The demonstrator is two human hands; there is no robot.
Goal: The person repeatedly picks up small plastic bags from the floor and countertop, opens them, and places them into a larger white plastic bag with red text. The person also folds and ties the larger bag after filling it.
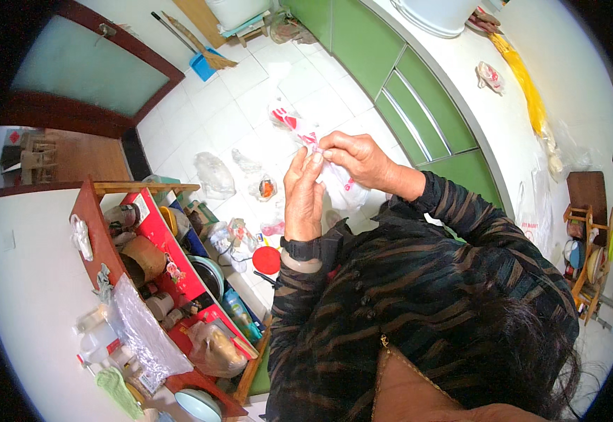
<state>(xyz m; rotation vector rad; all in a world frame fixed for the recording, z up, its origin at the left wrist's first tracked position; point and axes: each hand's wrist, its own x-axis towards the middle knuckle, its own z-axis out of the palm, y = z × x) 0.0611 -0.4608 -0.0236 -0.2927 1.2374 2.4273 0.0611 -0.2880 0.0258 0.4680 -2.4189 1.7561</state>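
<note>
A white plastic bag (294,121) with red print is pinched between my two hands, in front of my chest and above the tiled floor. My left hand (302,190) comes up from below with a black band at its wrist, its fingertips and thumb closed on the bag. From the right, my right hand (359,158) grips the same stretch of bag with thumb and bent forefinger. One part of the bag sticks up past the fingers, and another part hangs below my right hand. Whether anything lies inside the bag, I cannot tell.
Clear plastic bags (215,176) and a red round thing (266,260) lie on the floor. At left stands a crowded shelf unit (173,274). Green cabinets (419,105) carry a white counter at right. A broom (215,58) and blue dustpan (204,67) lean near the door.
</note>
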